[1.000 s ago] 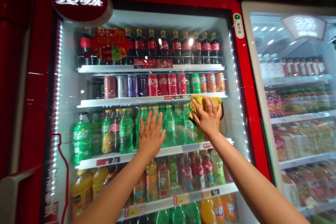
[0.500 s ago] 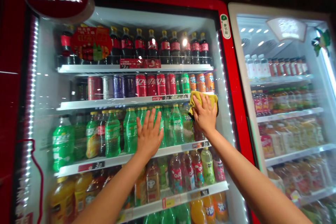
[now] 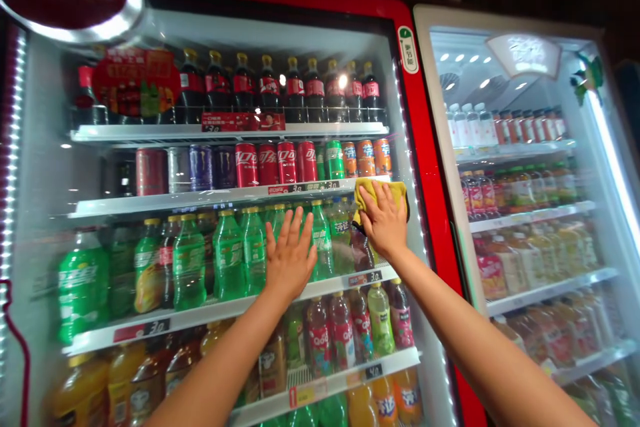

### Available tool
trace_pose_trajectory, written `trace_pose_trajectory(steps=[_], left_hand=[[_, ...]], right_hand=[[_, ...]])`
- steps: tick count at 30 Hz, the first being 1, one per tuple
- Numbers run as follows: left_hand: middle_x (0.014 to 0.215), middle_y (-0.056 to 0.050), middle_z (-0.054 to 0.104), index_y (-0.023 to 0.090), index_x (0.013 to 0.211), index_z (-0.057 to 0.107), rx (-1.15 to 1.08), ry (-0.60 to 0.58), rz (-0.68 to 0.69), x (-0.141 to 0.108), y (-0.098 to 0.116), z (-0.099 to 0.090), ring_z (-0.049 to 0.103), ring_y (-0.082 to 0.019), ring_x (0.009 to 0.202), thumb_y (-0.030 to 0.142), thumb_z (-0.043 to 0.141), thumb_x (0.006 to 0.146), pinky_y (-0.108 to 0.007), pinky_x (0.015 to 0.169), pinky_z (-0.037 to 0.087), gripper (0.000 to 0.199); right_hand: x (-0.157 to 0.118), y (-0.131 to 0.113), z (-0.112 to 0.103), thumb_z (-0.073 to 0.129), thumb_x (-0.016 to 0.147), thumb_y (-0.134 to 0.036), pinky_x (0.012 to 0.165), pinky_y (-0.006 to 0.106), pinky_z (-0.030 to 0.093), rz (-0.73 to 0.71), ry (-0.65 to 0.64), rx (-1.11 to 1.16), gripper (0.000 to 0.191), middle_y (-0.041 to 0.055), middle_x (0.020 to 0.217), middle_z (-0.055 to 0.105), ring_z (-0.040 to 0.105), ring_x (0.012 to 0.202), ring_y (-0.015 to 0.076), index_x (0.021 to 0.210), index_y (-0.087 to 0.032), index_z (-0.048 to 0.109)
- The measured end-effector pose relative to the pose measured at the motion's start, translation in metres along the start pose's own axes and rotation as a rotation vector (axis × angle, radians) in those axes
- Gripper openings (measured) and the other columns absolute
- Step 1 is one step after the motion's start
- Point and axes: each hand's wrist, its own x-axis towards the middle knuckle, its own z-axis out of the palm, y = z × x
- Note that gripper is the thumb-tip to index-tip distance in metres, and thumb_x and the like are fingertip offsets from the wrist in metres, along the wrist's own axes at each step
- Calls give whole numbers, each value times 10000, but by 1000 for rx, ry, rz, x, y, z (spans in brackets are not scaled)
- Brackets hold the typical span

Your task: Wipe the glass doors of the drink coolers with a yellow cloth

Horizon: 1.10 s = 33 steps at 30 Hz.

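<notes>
My left hand (image 3: 291, 255) lies flat with fingers spread against the glass door (image 3: 400, 227) of a red-framed drinks fridge, in front of green soda bottles (image 3: 231, 257). To its right, my right hand (image 3: 384, 220) presses a yellow cloth (image 3: 397, 192) with a dark edge onto the same glass. Its fingers are extended over the cloth, just below the orange cans (image 3: 366, 158). The palm hides part of the cloth. Both arms reach up from the bottom of the view.
Behind the glass, shelves carry cola bottles (image 3: 269, 85), red cans (image 3: 247, 165) and juice bottles (image 3: 83, 390). A round lit sign (image 3: 65, 10) juts out at the upper left. A second fridge with a pale frame (image 3: 429, 107) stands at the right.
The view has swung right, so the fridge sits further left in the picture. Both hands have slid slightly right across the glass, the cloth moving along under my right hand.
</notes>
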Motion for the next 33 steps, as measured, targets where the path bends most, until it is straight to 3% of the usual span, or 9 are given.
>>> trace_pose_trajectory(steps=[3, 5, 9, 15, 20, 25, 28, 33], left_hand=[[1699, -85, 172, 300, 1624, -71, 13, -11, 12, -7, 3, 0, 159, -269, 1573, 313, 501, 997, -602, 1275, -31, 848], [1698, -85, 175, 301, 1626, -61, 14, -15, 28, -8, 4, 1, 156, -266, 1574, 331, 512, 994, -596, 1276, -40, 853], [1697, -83, 182, 310, 1627, -50, 7, 12, 43, 6, 13, 7, 159, -265, 1574, 314, 523, 988, -608, 1275, -29, 858], [1697, -80, 190, 318, 1627, -46, -49, 42, 72, 23, 35, 20, 160, -268, 1572, 291, 525, 985, -620, 1276, -2, 859], [1697, -62, 181, 330, 1624, -54, -75, 33, 94, 20, 48, 26, 179, -265, 1567, 307, 512, 991, -609, 1280, -11, 850], [1691, -63, 197, 320, 1623, -61, -82, 35, 130, 28, 60, 30, 183, -259, 1567, 336, 503, 998, -582, 1283, -47, 842], [1690, -66, 196, 312, 1622, -70, -88, 43, 148, 38, 67, 35, 191, -260, 1567, 351, 510, 994, -578, 1281, -60, 856], [1684, -88, 211, 271, 1624, -79, -89, 57, 161, 54, 75, 41, 208, -263, 1563, 389, 524, 983, -571, 1278, -72, 888]], right_hand=[[-26, 4, 2, 466, 996, -303, 1188, 677, 210, 63, 44, -4, 628, 87, 1661, 326, 259, 1537, 329, 1600, -347, 297], [-38, 0, 1, 494, 979, -291, 1193, 671, 205, -2, 22, -7, 628, 86, 1652, 348, 262, 1537, 321, 1584, -347, 336], [-23, 4, -6, 520, 973, -311, 1213, 632, 198, -161, -76, -27, 567, 45, 1657, 345, 268, 1540, 279, 1529, -376, 431], [16, 58, -20, 484, 992, -308, 1215, 612, 222, -123, -98, -79, 565, 38, 1671, 314, 255, 1547, 276, 1549, -351, 403], [-4, 103, -26, 454, 990, -252, 1208, 618, 240, -86, -100, -151, 564, 62, 1665, 324, 279, 1538, 285, 1550, -313, 412], [-18, 120, -24, 485, 962, -226, 1194, 582, 305, -60, -94, -160, 609, 51, 1672, 312, 272, 1538, 295, 1558, -318, 400], [5, 125, -22, 481, 957, -211, 1200, 543, 320, -13, -68, -148, 622, 40, 1672, 314, 262, 1542, 281, 1563, -311, 390], [73, 135, -26, 491, 926, -166, 1155, 561, 378, 21, -1, -63, 629, 77, 1657, 328, 279, 1527, 319, 1541, -287, 440]])
